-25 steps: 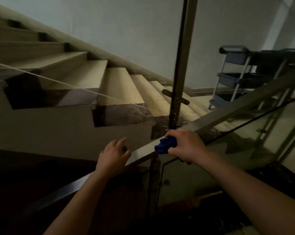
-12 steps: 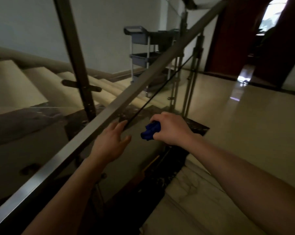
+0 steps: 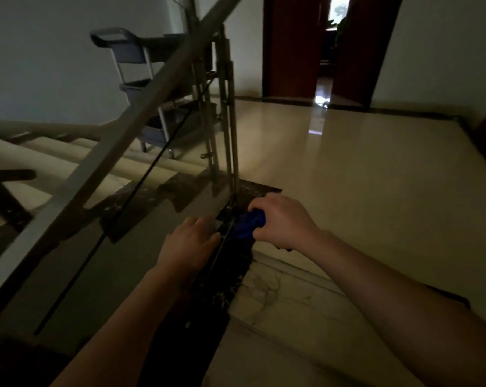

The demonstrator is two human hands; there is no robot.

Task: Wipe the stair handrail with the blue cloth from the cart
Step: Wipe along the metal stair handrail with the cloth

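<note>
Right hand (image 3: 281, 222) is bunched tight around the blue cloth (image 3: 247, 226), grip clamped, cloth poking out toward the thumb side. It hangs low, clear of the handrail (image 3: 119, 141), which runs as a long diagonal bar up and away to the left, rising toward the far posts. Left hand (image 3: 187, 245) sits nearer that rail, fingers loosely spread, holding nothing, touching nothing that can be made out. By my read, the cloth hand has to travel up and left to meet the bar. The cart (image 3: 141, 88) stands beyond the railing, well apart.
</note>
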